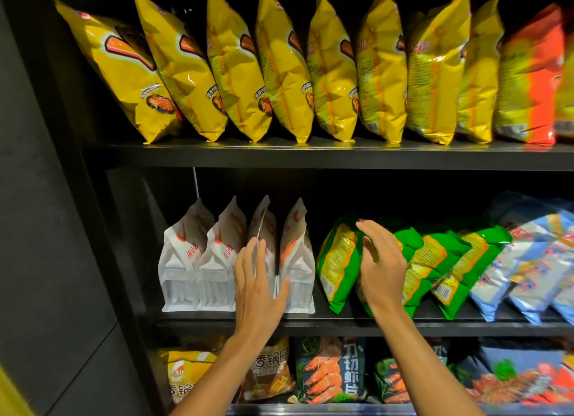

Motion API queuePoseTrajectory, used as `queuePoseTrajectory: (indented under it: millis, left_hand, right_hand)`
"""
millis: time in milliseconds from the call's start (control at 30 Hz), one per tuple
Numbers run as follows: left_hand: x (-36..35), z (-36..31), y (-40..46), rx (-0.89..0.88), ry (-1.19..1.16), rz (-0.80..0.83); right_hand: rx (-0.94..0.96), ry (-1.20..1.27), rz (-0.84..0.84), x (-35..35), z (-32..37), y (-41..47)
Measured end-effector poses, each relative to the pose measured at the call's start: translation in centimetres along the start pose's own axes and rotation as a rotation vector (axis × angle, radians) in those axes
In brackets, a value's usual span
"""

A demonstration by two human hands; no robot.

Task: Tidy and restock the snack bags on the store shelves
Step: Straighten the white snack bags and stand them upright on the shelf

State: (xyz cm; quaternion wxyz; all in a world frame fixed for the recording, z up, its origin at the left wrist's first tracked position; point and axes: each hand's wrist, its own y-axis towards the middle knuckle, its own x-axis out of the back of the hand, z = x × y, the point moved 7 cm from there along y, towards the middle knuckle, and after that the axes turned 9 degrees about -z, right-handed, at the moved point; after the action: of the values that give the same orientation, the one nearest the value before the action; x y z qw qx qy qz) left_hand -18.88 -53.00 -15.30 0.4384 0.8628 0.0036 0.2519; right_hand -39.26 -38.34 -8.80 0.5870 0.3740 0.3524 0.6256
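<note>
White bags [217, 254]: four upright gusseted pouches in a row at the left end of the middle shelf [310, 322], standing side by side and touching.
Left hand [257, 291]: fingers straight and spread, laid against the front of the third white bag; thumb reaches toward the fourth bag. Nothing is gripped.
Green bags [435, 260]: a row on the same shelf, right of the white bags, leaning to the left and overlapping one another.
Right hand [380, 260]: fingers extended and relaxed, palm against the second green bag from the left, fingertips near its top edge. No grip is closed.
Blue bags [528, 260]: right end of the middle shelf, slumped leftward behind the green row; blurred.
Yellow bags [279, 64]: upper shelf [310, 158], a row standing on edge and tilted left.
Orange-red bag [534, 80]: right of the yellow row, blurred.
Lower shelf [372, 408]: mixed printed bags [329, 369] facing forward, partly hidden by both forearms.
</note>
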Motion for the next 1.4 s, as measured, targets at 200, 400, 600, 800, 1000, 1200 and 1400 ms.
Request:
queuePoseTrajectory:
  millis: [200, 400, 600, 800, 1000, 1200, 1400]
  left_hand:
    - [1.0, -0.4, -0.3, 0.013, -0.042, -0.035]
    - [3.2, -1.5, -1.0, 0.010, -0.094, -0.129]
    - [6.6, -1.8, -2.2, 0.045, -0.125, -0.282]
    - [12.9, -3.0, -3.8, 0.072, -0.254, -0.412]
    - [20.7, -3.5, -5.9, 0.063, -0.292, -0.447]
    - [24.5, -3.2, -9.2, 0.286, -0.531, -0.409]
    - [23.2, -2.6, -13.1, 0.540, -0.724, -0.415]
  right_hand:
    - [-0.026, -0.024, 0.093, 0.0, 0.7, -1.4]
    - [0.060, 0.024, 0.037, 1.4, 2.7, -2.9]
    - [0.154, 0.182, 0.051, 2.7, 5.8, -4.7]
    - [0.189, 0.381, 0.143, 4.0, 8.4, -6.8]
    - [-0.053, 0.624, 0.302, 4.6, 10.0, -8.9]
    - [-0.584, 0.893, 0.733, 1.4, 11.7, -12.3]
    - [-0.771, 0.903, 0.911, 1.6, 11.9, -16.0]
